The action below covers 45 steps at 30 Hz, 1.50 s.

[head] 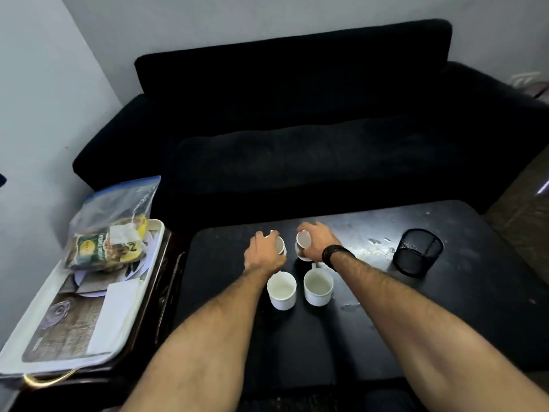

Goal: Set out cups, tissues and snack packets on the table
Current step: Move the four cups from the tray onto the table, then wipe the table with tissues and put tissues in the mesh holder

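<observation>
Cup step is in hand. Left hand point(263, 252) is gripping a white cup point(280, 246) from the side, and right hand point(316, 240) is gripping a second cup point(303, 240) — this one is tilting, with its mouth showing toward the camera. Both sit at the far middle of the dark surface point(445, 307), just apart from each other; whether they are touching the surface or hanging slightly above it, I cannot tell.

Two more cups are standing upright just near of the hands: left near cup point(281, 289) and right near cup point(318, 286), side by side with a small gap, both looking empty. So four cups are forming a rough two-by-two block.

A black mesh pot point(418, 252) is standing to the right, well apart from the cups. Snack packets in a clear bag point(110, 233) are lying on a tray point(71, 331) on the side stand at far left — not yet on the surface. A white flat thing point(114, 313) on the tray may be tissues, but that is unclear.

Next move, as I judge it: levelling the tilting cup, setting both far cups down upright, releasing, then reaching left to the tray. Risk is knocking the near cups with the forearms while crossing over.
</observation>
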{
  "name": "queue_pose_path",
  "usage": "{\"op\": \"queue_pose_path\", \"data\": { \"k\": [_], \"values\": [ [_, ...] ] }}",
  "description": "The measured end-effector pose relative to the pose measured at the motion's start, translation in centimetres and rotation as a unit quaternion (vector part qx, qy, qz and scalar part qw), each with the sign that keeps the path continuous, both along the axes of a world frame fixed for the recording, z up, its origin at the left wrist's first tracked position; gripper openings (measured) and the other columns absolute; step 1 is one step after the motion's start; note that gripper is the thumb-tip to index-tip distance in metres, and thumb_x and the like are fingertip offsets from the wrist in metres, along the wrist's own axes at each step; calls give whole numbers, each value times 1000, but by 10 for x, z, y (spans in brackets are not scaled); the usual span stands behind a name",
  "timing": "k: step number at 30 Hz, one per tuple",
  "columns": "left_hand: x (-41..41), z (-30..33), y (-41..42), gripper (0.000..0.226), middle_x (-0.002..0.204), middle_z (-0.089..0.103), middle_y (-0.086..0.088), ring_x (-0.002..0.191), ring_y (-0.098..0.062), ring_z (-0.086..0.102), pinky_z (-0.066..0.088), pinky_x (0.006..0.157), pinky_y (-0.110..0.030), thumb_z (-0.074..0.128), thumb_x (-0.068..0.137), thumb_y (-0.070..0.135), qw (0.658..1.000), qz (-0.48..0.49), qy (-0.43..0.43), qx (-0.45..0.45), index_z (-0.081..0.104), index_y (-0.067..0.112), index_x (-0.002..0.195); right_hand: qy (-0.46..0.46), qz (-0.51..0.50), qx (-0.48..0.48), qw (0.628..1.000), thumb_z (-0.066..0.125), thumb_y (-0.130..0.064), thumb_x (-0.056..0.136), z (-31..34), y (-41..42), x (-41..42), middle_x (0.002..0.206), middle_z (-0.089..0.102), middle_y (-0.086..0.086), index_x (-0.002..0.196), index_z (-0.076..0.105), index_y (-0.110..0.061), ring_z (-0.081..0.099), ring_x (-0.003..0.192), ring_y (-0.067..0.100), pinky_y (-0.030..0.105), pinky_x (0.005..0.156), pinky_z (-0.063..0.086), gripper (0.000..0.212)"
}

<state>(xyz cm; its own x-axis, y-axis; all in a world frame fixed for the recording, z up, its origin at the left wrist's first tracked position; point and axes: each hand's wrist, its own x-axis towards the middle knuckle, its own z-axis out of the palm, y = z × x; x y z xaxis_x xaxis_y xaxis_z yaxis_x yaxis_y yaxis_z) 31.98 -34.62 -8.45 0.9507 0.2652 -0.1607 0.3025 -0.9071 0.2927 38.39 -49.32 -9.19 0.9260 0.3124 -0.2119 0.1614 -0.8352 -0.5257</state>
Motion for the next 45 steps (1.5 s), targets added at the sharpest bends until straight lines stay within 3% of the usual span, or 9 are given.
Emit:
{"op": "queue_pose_path", "data": {
  "k": [6,16,21,27,34,40,45],
  "values": [
    [7,-20,-10,57,130,46,-12,122,-30,47,48,90,-44,62,87,39,1000,0,27,13,44,25,138,5,8,-14,1000,66,-24,77,-22,5,4,123,52,6,126,54,-30,55,116,28,38,97,49,51],
    [8,-26,-16,58,133,45,-12,125,-30,46,48,92,-45,65,88,36,1000,-1,21,5,42,28,141,-6,7,-23,1000,69,-28,76,-25,5,4,121,51,6,125,54,-33,55,116,29,39,92,50,52],
    [7,-22,-10,88,144,36,-14,132,-32,41,43,102,-47,66,82,53,999,-6,40,-4,20,28,153,-35,12,-58,998,71,-38,71,-15,4,-1,137,42,7,139,43,-38,41,130,28,43,103,41,73],
    [-17,6,15,90,152,31,-14,137,-32,36,37,108,-45,56,84,65,1000,13,12,-12,19,24,155,-104,20,-14,994,67,-30,69,18,14,-8,139,42,5,140,44,-34,39,132,27,40,106,38,74],
    [-84,34,99,83,153,30,-16,138,-34,37,35,110,-46,48,91,63,996,84,-19,18,22,18,155,-126,73,5,989,71,-32,72,44,91,-49,137,45,3,140,46,-31,37,133,26,43,108,31,72],
    [-169,42,186,61,138,45,-17,127,-37,47,40,102,-45,49,95,51,984,165,-49,48,40,13,142,-93,167,9,982,67,-43,79,50,189,-112,136,47,5,134,51,-30,41,130,28,44,107,36,59],
    [-221,36,239,54,138,46,-18,127,-35,49,39,103,-45,52,95,44,959,279,-8,41,46,9,136,-78,230,2,970,65,-45,80,46,258,-166,128,51,8,128,57,-26,45,123,30,42,100,42,52]
  ]
}}
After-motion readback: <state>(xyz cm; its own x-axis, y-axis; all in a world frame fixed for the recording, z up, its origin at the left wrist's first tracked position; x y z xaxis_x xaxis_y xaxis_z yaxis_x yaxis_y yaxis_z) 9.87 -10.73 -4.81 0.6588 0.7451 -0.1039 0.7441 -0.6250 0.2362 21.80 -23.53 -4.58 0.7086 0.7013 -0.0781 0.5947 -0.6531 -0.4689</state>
